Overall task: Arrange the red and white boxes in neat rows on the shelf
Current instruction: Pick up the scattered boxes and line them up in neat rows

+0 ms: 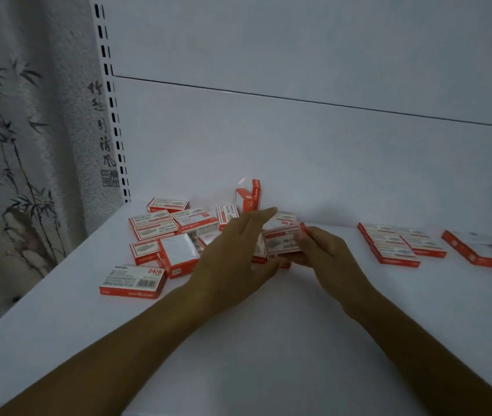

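From the head view we look down on a white shelf [268,325]. Our right hand [325,253] pinches one red and white box, the held box [283,240], with fingers on its right end, just above the shelf near the back wall. Our left hand [232,250] is flat, with straight fingers, and reaches over the loose pile [172,235] beside the held box. We cannot tell if it touches that box. The loose pile lies on the left part of the shelf, with boxes pointing every way, and one standing box [249,196] leans by the back wall. On the right part, the neat rows [394,244] lie flat and touching each other, well apart from the pile. A bamboo picture [13,145] hangs to the left. We think we are in the middle of the job: one box is picked up and not yet put down. Next, we think, we should carry it right and lay it flat against the last box in the rows, edges lined up.
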A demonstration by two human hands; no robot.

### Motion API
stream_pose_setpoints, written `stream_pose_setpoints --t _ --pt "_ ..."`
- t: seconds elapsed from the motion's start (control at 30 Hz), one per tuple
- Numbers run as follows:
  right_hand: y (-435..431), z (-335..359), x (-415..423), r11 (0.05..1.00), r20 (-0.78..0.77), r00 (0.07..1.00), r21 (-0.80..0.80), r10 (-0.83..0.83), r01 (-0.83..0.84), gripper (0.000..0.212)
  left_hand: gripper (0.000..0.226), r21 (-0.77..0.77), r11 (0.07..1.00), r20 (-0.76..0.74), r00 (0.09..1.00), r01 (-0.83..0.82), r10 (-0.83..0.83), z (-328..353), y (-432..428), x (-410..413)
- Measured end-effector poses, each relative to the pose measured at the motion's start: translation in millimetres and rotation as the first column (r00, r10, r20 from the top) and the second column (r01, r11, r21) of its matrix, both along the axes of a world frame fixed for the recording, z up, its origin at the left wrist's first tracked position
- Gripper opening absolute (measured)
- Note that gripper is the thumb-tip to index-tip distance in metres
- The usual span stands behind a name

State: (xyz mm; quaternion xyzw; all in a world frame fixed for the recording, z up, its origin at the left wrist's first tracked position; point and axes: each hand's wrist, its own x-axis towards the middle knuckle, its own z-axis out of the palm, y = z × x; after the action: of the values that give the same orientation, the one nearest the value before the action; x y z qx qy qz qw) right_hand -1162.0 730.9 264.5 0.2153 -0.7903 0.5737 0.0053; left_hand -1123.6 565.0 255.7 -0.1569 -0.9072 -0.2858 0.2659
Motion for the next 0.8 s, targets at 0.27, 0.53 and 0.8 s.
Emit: stream_pose_setpoints --t 0.27,0.53,0.8 --pt "2 10 3 0.939 0.293 0.946 -0.344 0.136 -0.029 0.030 0.068 -0.001 1.000 -0.052 0.998 0.018 -0.019 -5 -7 2" --pt "0 16 11 0.881 0.381 0.883 -0.467 0.273 -0.071 0.038 0.058 0.032 0.999 -0.116 0.992 -0.040 0.044 -3 -11 1" --pt "-2 15 14 0.937 0.491 0.848 -0.348 0.203 -0.023 0.040 0.047 0.124 0.986 -0.157 0.979 -0.112 0.131 7 -13 6"
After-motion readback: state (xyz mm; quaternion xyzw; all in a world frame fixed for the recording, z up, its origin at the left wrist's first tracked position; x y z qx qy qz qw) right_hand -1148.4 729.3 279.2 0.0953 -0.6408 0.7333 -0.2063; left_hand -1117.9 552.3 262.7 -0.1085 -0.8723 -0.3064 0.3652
